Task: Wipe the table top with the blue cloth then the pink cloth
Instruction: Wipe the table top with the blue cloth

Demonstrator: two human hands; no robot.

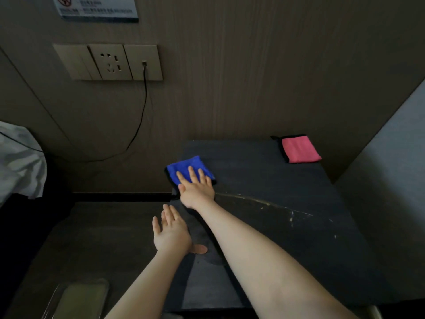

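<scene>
A folded blue cloth [184, 168] with a black edge lies near the far left corner of the dark table top [287, 196]. My right hand [195, 188] presses flat on it, fingers straight and spread. My left hand [171, 231] is at the table's left edge with its fingers straight and its thumb on the table surface; it holds nothing. A folded pink cloth [300, 149] with a black edge sits at the far right corner, against the wall. A pale streak [264, 202] runs across the middle of the table.
A wood-grain wall stands right behind the table, with a socket panel [110, 62] and a black cable [141, 116] hanging to the left. White bedding [20, 162] is at far left. A grey wall [391, 157] borders the table's right side. A clear object [80, 300] lies lower left.
</scene>
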